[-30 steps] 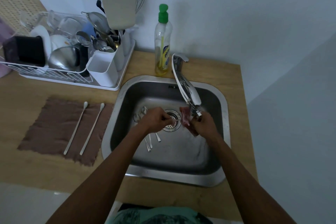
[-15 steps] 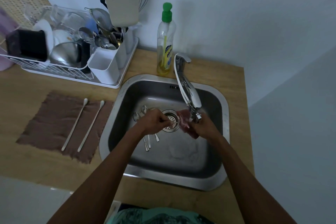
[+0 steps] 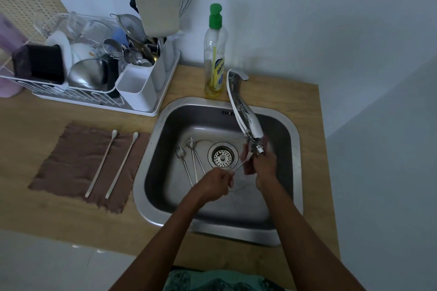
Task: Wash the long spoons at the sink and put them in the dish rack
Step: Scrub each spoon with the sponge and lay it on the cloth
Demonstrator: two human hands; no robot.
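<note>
Inside the steel sink (image 3: 153, 156), my left hand (image 3: 216, 183) grips the handle end of a long metal spoon (image 3: 239, 166). The spoon slants up to the right into a reddish sponge (image 3: 246, 157), which my right hand (image 3: 263, 165) holds under the faucet spout (image 3: 246, 120). The spoon's bowl is hidden by the sponge and hand. Several more long metal spoons (image 3: 191, 163) lie on the sink floor left of the drain (image 3: 222, 156). Two long pale spoons (image 3: 111, 163) lie on a brown cloth (image 3: 71, 160) left of the sink. The white dish rack (image 3: 99, 101) stands at the back left.
The rack is crowded with bowls, glasses and a white cutlery holder (image 3: 138, 88) full of utensils. A dish soap bottle (image 3: 215, 54) with a green cap stands behind the sink beside the faucet. The wooden counter (image 3: 35, 208) ends at the wall on the right.
My left hand has drawn back toward the near side, so the spoon's handle and the drain now show. The spoons on the sink floor are more uncovered. The right hand stays under the spout.
</note>
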